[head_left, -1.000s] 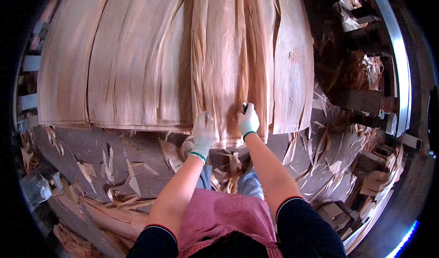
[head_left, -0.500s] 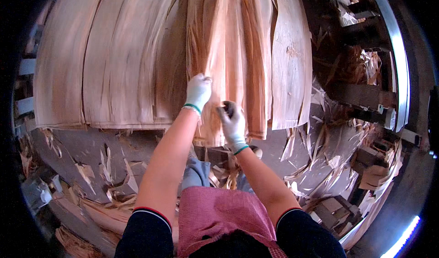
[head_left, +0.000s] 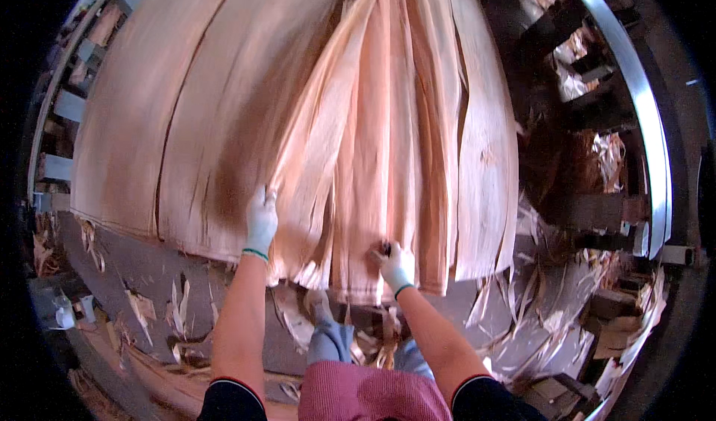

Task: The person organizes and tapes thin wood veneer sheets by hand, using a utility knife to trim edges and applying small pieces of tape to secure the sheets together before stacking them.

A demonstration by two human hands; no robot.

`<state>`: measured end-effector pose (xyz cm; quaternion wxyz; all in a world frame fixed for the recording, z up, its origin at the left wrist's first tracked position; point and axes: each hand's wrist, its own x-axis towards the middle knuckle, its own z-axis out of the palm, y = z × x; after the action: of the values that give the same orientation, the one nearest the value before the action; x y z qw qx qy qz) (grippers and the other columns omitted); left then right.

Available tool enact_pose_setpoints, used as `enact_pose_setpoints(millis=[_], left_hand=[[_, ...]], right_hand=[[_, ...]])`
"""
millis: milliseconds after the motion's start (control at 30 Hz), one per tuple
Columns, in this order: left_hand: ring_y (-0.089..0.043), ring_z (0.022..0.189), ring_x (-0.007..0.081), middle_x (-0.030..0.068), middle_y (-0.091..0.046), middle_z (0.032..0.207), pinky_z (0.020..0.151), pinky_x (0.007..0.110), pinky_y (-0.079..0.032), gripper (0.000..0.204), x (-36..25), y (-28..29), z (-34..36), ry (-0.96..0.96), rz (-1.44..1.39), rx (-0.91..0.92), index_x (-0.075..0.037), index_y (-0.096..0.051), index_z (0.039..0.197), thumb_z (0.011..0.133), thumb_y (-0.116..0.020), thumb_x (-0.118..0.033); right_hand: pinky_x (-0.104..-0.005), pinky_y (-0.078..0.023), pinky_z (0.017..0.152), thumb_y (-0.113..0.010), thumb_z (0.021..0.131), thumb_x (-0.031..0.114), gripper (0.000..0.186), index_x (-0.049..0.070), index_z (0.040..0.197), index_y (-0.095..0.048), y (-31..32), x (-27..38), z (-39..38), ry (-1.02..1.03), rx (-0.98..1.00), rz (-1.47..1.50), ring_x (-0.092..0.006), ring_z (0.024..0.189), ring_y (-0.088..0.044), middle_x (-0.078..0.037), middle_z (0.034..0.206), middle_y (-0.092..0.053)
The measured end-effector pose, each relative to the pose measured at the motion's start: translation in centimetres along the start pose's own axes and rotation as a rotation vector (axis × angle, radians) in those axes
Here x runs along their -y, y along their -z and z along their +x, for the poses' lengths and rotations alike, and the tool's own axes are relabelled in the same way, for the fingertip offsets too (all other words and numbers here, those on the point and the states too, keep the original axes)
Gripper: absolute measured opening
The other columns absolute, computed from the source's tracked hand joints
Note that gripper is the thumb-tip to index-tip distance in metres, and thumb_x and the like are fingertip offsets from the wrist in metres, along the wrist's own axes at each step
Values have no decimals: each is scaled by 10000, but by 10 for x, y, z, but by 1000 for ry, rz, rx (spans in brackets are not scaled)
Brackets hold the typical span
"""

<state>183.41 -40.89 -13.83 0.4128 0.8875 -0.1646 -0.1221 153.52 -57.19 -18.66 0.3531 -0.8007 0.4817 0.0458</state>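
My left hand (head_left: 261, 223), in a white knit glove with a green cuff, is closed on the left edge of a thin wood veneer sheet (head_left: 306, 152), pulled out leftward in a slanting fold. Lower and to the right, my right hand (head_left: 398, 266) wears a matching glove with dark fingertips. Its fingers are curled against the reddish, rippled veneer near the front end; what they pinch is blurred. Beneath lies a wide stack of pale veneer sheets (head_left: 201, 123), with long splits running away from me.
Torn veneer strips (head_left: 142, 313) litter the grey floor (head_left: 216, 290) in front of the stack. A metal rail (head_left: 634, 85) curves along the right, beside dark framework and scraps. Wooden blocks (head_left: 68, 106) line the far left. My shoe (head_left: 318, 305) is just below the stack's front edge.
My left hand has moved left and down, drawing the veneer edge out leftward. My right hand has come lower, its fingers now curled at the veneer. The view has shifted, showing the stack lower.
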Motion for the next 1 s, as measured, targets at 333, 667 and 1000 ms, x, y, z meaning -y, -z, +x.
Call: enact_pose_setpoints(millis=[333,667,1000], left_hand=[[-571,772,468,281,-593,795,672,493,-445,296,-30,38,-16,86,229,64,32,-558,944,958,-509,-260],[-562,1035,456,332,-585,1041,857,445,-438,378,71,52,-20,132,-29,-42,94,-550,1084,948,-507,-256],[-582,779,321,235,-612,840,737,395,-444,260,111,47,-4,210,-232,-11,61,-560,930,913,-521,-195]], right_hand=[[-491,-496,763,-603,850,294,352,97,1139,-557,46,114,-37,271,170,-112,-387,897,-623,-187,995,-628],[-465,-539,693,-538,837,136,480,-15,1281,-437,-78,202,-18,592,317,-442,-349,838,-656,-198,1007,-623],[-466,-517,782,-614,841,413,497,83,1204,-530,-111,197,-17,361,550,-345,-378,948,-634,-189,1001,-658]])
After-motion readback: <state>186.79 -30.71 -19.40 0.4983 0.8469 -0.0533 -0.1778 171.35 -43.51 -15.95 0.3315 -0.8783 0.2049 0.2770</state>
